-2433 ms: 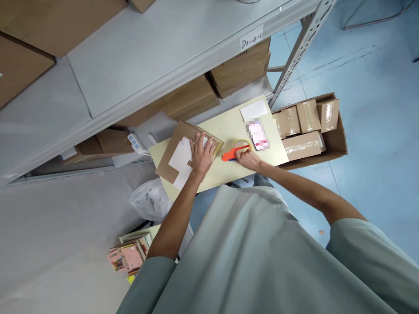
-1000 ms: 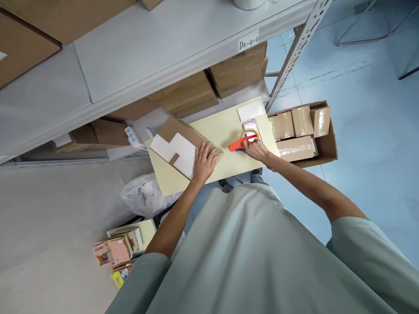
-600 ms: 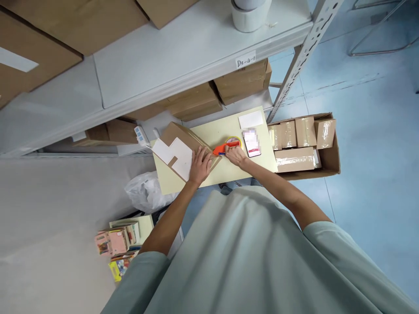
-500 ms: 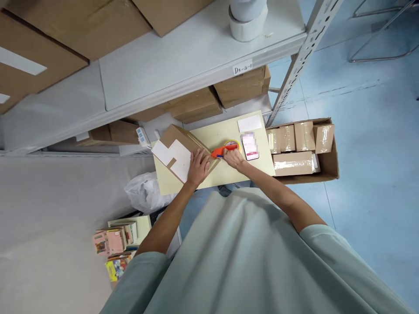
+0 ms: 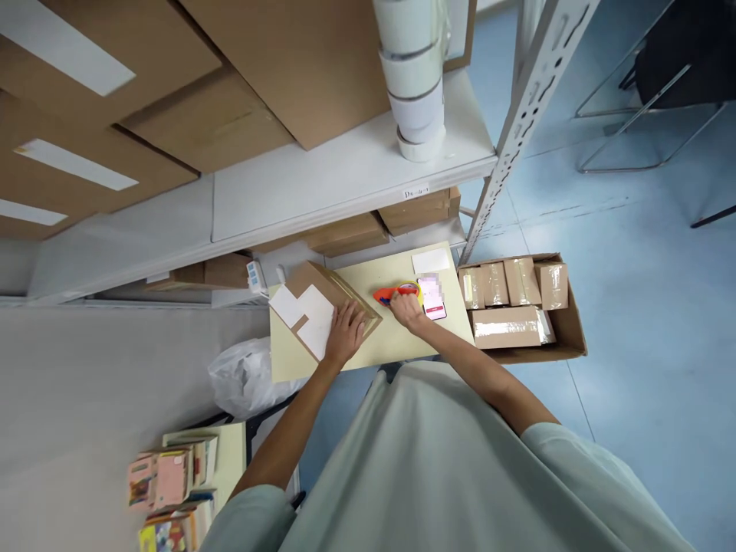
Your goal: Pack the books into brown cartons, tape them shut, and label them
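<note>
A cardboard box (image 5: 313,277) with white labels on it lies slanted on the cream table (image 5: 373,349). Resting flat on its near right side is my left hand (image 5: 346,331), fingers stretched out. Shiny tape runs along the box's right-hand edge. My right hand (image 5: 406,308) is wrapped round an orange tape dispenser (image 5: 386,294) carrying a roll of yellowish tape. The dispenser is just right of the box, apart from it. Right beside it lies a phone (image 5: 434,297) with a lit screen, and a white paper (image 5: 431,261) lies behind the phone.
An open carton (image 5: 575,337) of small taped boxes stands right of the table. Shelving (image 5: 345,201) with cartons and stacked white rolls (image 5: 415,100) rises ahead. A plastic bag (image 5: 244,379) and books (image 5: 172,475) are at left; a chair (image 5: 678,61) stands far right.
My right hand with the tape dispenser has drawn away from the box's right edge. My left hand stays on the box. The camera view has tilted up, showing more of the shelf.
</note>
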Action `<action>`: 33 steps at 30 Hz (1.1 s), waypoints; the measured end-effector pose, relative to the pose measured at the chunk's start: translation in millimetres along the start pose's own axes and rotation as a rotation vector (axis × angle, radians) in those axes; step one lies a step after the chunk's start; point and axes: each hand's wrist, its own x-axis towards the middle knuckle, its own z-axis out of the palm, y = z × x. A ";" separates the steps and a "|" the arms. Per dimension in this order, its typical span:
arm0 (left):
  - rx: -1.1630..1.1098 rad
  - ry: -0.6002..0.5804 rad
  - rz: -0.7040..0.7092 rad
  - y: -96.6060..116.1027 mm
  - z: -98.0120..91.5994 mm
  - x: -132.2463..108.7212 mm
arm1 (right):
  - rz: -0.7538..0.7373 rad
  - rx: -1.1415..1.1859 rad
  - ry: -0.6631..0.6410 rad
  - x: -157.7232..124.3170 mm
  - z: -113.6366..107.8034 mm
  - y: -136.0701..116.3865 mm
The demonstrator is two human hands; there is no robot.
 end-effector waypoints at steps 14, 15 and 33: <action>-0.085 0.395 0.130 12.4 -102.0 79.2 | 0.289 -0.069 0.490 -12.1 -158.1 -85.6; -0.080 0.437 0.146 10.3 -120.8 93.1 | 0.291 -0.091 0.536 -3.1 -175.3 -94.7; -0.124 0.647 0.072 -116.8 -229.1 56.9 | 0.190 -0.324 0.689 148.1 -242.3 -181.9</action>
